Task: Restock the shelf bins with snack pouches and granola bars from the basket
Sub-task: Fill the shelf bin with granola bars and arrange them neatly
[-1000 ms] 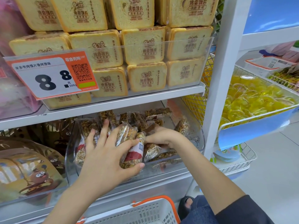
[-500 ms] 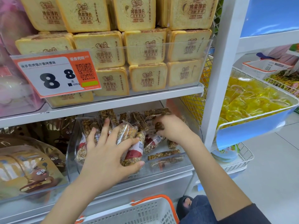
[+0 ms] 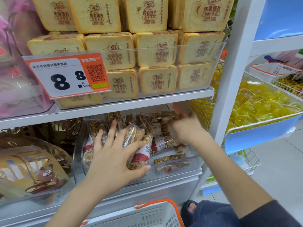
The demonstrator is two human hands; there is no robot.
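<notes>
A clear shelf bin (image 3: 193,158) on the lower shelf holds several wrapped granola bars (image 3: 169,158). My left hand (image 3: 113,159) grips a bundle of granola bars (image 3: 141,154) standing upright at the bin's front left, thumb below and fingers spread over the wrappers. Deep in the bin's back right corner, my right hand (image 3: 186,128) is among the bars. It is blurred by motion, so its fingers are unclear. The white basket (image 3: 144,213) with an orange rim sits below at the bottom edge; its contents are hidden.
Toast-shaped packs (image 3: 157,51) fill a clear bin on the shelf above, behind an orange price tag (image 3: 65,76). Brown snack pouches (image 3: 32,166) fill the bin to the left. A white shelf post (image 3: 232,79) stands right, beside a wire basket of yellow jellies (image 3: 262,105).
My right hand has moved from the front middle of the bin up and back toward its rear right corner. My left hand has kept hold of the upright bundle.
</notes>
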